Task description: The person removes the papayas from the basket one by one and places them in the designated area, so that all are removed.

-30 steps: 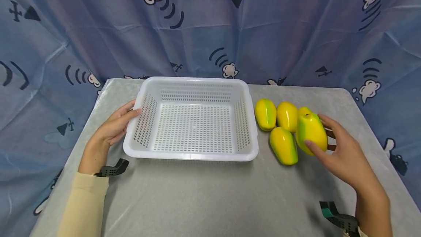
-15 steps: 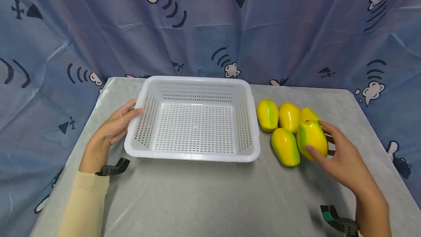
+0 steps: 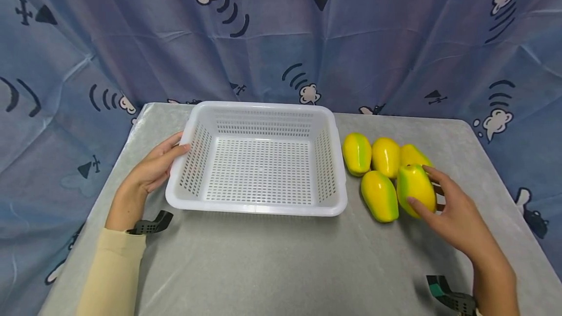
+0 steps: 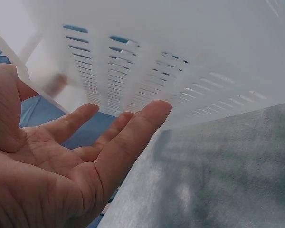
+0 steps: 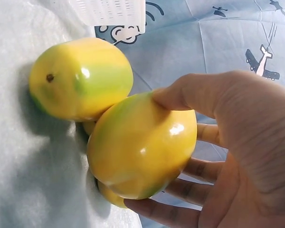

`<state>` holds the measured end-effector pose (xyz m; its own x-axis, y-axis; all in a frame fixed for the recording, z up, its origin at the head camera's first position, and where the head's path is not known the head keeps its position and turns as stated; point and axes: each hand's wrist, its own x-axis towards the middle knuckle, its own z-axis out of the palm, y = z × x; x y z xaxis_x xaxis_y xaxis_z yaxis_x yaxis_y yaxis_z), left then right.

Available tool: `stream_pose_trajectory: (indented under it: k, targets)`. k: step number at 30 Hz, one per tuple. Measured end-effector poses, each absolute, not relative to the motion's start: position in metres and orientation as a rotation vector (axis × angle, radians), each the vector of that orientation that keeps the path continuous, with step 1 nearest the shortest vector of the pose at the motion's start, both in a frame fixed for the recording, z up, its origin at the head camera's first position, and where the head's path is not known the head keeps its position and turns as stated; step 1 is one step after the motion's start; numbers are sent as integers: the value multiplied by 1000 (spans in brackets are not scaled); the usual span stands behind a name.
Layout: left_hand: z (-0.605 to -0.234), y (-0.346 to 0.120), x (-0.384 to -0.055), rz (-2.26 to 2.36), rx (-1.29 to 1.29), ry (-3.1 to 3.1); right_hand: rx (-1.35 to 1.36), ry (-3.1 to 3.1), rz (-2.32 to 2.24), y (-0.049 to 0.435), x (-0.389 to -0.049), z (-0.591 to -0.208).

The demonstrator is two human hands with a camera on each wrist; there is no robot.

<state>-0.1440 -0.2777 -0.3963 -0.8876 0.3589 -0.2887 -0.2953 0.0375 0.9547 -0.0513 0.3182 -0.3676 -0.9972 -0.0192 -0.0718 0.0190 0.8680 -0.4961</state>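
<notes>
At the left end of the white plastic basket (image 3: pixel 259 207), my left hand (image 3: pixel 151 169) holds the rim, thumb on top. In the left wrist view, the left-hand fingers (image 4: pixel 133 137) reach along the outside of its slotted wall. My right hand (image 3: pixel 456 213) grips a glossy yellow-green mango (image 3: pixel 415 190) between thumb and fingers, at the near right of a group of mangoes. In the right wrist view, the held mango (image 5: pixel 142 147) touches or nearly touches a neighbouring mango (image 5: pixel 80 78). Its underside is hidden, so I cannot tell whether it rests on the table.
Several other mangoes, including one at the back (image 3: pixel 386 157) and one in front (image 3: pixel 379 196), lie between the basket and my right hand. The grey table (image 3: pixel 272 262) meets a blue patterned curtain (image 3: pixel 263 38) at its far edge.
My right hand has brought its mango slightly nearer and lower, and another mango behind it now shows more. The left hand and basket stay put; the head view shifted slightly.
</notes>
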Motion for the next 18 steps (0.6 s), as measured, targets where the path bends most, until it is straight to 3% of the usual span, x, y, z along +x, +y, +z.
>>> stream_pose_trajectory:
  k: [18]
  targets:
    - [-397,-278,-144,1905,61,1859,-25,2940,-739,326,-52,-382]
